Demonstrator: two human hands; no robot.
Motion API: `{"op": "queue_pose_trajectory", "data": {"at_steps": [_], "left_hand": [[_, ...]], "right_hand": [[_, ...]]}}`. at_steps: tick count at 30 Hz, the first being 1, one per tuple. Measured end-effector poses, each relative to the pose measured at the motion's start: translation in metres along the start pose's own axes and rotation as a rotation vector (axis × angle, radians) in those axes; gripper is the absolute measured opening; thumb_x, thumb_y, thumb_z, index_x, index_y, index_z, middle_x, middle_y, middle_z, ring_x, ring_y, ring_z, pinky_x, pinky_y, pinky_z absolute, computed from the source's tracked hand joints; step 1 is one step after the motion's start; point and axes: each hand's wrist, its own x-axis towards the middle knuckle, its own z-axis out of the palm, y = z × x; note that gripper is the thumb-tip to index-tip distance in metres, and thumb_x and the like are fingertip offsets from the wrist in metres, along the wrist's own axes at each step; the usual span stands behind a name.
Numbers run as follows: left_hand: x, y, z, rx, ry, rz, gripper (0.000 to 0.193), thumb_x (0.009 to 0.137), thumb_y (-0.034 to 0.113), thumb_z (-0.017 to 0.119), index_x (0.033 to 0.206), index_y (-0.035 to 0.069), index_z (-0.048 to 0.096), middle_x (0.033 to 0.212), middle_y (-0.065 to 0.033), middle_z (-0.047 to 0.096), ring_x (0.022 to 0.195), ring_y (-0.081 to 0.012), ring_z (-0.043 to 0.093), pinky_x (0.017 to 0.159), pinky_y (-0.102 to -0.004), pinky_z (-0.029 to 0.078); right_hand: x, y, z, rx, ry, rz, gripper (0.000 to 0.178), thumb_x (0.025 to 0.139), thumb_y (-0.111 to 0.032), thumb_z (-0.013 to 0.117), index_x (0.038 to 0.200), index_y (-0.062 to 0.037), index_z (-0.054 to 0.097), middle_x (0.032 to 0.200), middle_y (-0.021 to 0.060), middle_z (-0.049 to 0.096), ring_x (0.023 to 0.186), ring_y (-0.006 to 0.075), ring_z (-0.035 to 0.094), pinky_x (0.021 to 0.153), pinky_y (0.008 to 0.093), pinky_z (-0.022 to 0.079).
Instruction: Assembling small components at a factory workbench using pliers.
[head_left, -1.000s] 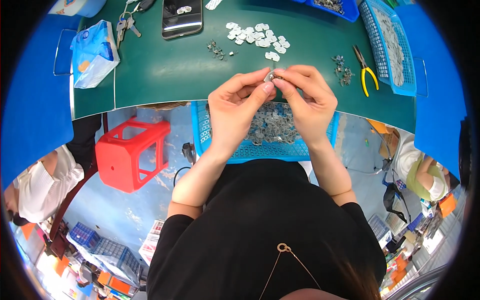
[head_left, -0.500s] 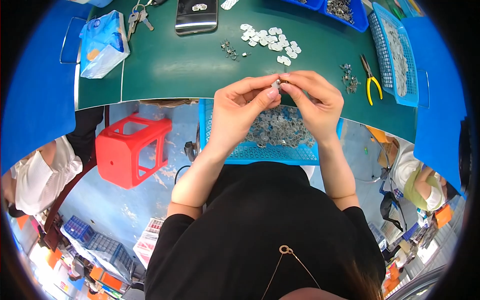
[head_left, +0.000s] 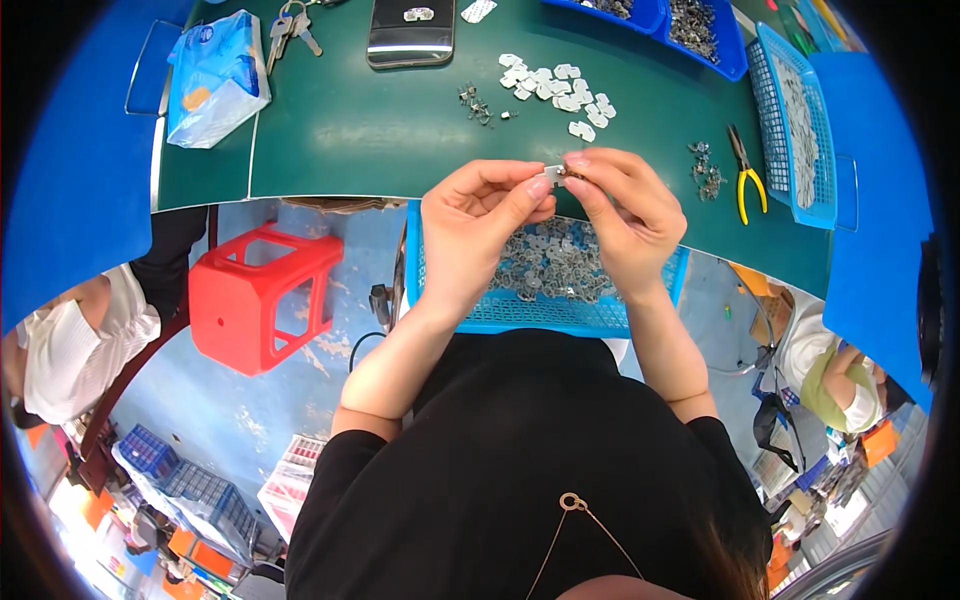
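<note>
My left hand (head_left: 478, 215) pinches a small white plastic piece (head_left: 553, 174) between thumb and forefinger, above the near edge of the green table. Against that piece's right side, my right hand (head_left: 632, 205) pinches a small metal part (head_left: 572, 174), mostly covered by the fingertips. Beyond the hands lie several loose white plastic pieces (head_left: 560, 88) in a cluster. To their left is a little heap of metal parts (head_left: 475, 104). Beneath my hands, a blue basket (head_left: 540, 318) is filled with many small clear and metallic pieces (head_left: 555, 260).
Yellow-handled pliers (head_left: 748, 185) and more metal parts (head_left: 706, 172) lie at right, beside a light-blue basket (head_left: 822, 195). Blue bins (head_left: 690, 55) stand at the back. A phone (head_left: 410, 35), keys (head_left: 295, 30) and tissue pack (head_left: 215, 80) are farther left. A red stool (head_left: 235, 300) stands on the floor.
My hands have shifted slightly, and the right fingers have drawn back a little, so more of the white plastic piece shows. The tabletop things appear slightly farther right as the view moves.
</note>
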Motion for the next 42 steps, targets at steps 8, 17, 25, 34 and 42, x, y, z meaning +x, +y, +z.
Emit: {"op": "queue_pose_trajectory", "data": {"at_steps": [8,17,25,34,42], "left_hand": [[-0.001,0.0,-0.001,0.029,0.012,0.033,0.017,0.085,0.001,0.065,0.1,-0.005,0.062,0.089,-0.0129,0.067,0.076,-0.0149,0.067,0.071,-0.0271,0.058],[-0.001,0.0,0.0,0.068,0.002,0.046,0.016,0.086,0.001,0.064,0.1,-0.006,0.062,0.09,-0.0132,0.067,0.077,-0.0146,0.066,0.073,-0.0273,0.058],[-0.001,-0.006,-0.001,-0.031,0.031,0.074,0.019,0.087,0.002,0.062,0.104,-0.003,0.061,0.094,-0.0107,0.066,0.084,-0.0142,0.065,0.076,-0.0278,0.057],[-0.001,-0.001,-0.017,-0.094,0.045,0.049,0.016,0.086,0.0,0.062,0.101,-0.004,0.059,0.092,-0.0107,0.065,0.083,-0.0144,0.065,0.076,-0.0281,0.056],[-0.006,-0.003,-0.024,-0.008,0.121,0.07,0.017,0.087,0.001,0.061,0.103,-0.003,0.059,0.09,-0.0089,0.064,0.081,-0.0152,0.065,0.076,-0.0295,0.057]], "right_hand": [[-0.001,-0.002,0.003,-0.054,-0.002,-0.001,0.018,0.074,0.008,0.068,0.091,0.0032,0.069,0.094,0.0138,0.066,0.085,0.0187,0.064,0.07,0.025,0.051],[-0.002,-0.001,0.003,-0.072,-0.011,-0.022,0.019,0.075,0.008,0.067,0.092,0.002,0.07,0.093,0.0128,0.067,0.081,0.0168,0.064,0.069,0.0243,0.05],[-0.008,-0.001,0.013,-0.157,-0.02,-0.078,0.021,0.074,0.009,0.068,0.094,0.0025,0.07,0.092,0.0141,0.067,0.081,0.0186,0.065,0.069,0.0244,0.051],[0.003,-0.001,0.018,-0.067,-0.141,-0.157,0.022,0.075,0.004,0.069,0.097,0.0025,0.069,0.095,0.0148,0.067,0.083,0.0209,0.065,0.071,0.0274,0.052],[0.038,0.041,0.035,-0.481,-0.176,-0.09,0.02,0.075,-0.004,0.069,0.095,-0.0061,0.07,0.093,0.0071,0.065,0.089,0.0223,0.062,0.075,0.0312,0.049]]}}
